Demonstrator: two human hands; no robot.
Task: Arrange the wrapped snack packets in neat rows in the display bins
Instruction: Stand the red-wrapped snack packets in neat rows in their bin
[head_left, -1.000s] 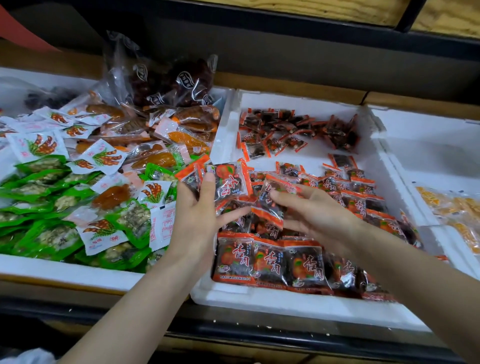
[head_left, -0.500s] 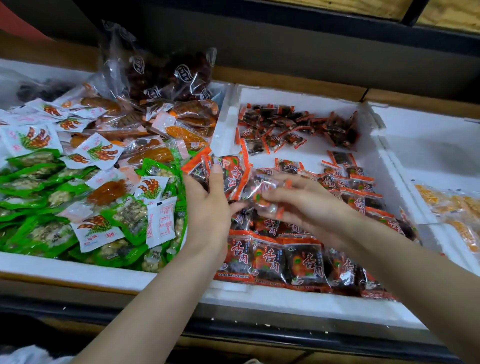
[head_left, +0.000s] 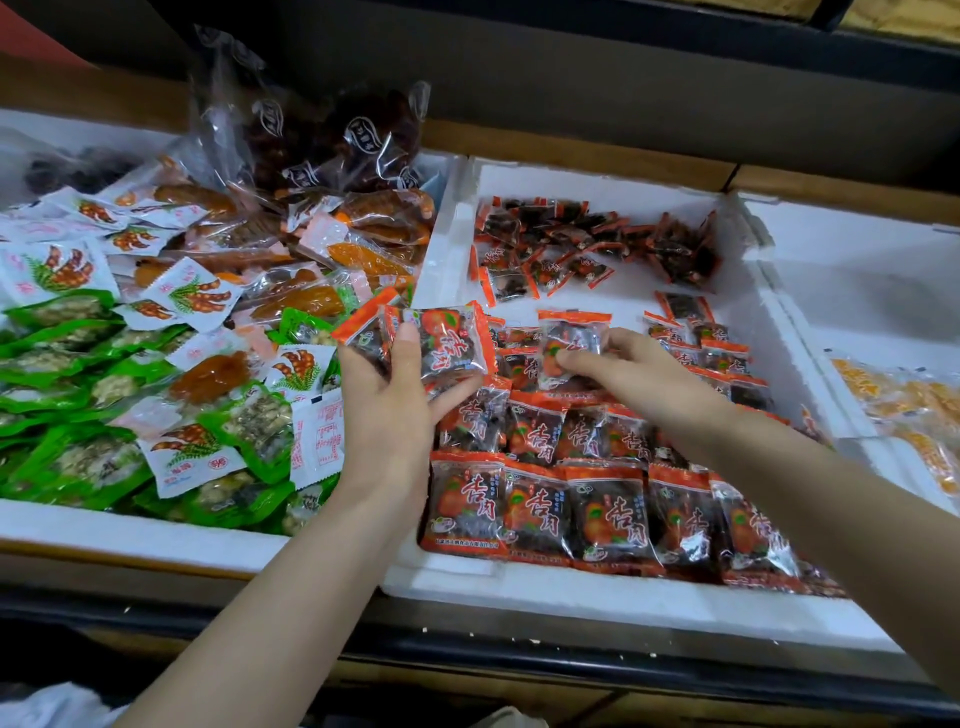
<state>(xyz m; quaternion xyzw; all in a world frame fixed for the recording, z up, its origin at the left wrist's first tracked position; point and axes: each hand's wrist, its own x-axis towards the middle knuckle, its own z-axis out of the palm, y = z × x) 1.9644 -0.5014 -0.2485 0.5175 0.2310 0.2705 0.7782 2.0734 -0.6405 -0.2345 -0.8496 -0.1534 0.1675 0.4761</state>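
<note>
My left hand (head_left: 387, 400) grips a small stack of orange-and-black snack packets (head_left: 441, 340) above the left edge of the middle white foam bin (head_left: 571, 592). My right hand (head_left: 631, 376) pinches a single orange-edged packet (head_left: 569, 338) just right of that stack, over the bin's middle. Below both hands, matching packets lie in rows (head_left: 587, 512) along the bin's front. A loose heap of the same packets (head_left: 587, 241) sits at the bin's back.
The left foam bin (head_left: 130, 535) is piled with green, white and amber packets (head_left: 156, 364), with clear bags of dark fruit (head_left: 322, 135) behind. A right bin (head_left: 852, 312) holds yellow packets (head_left: 909, 405). A dark shelf runs overhead.
My right hand has lifted one packet upright and moved it slightly right of the stack. My left hand has kept its stack and tilted it a little.
</note>
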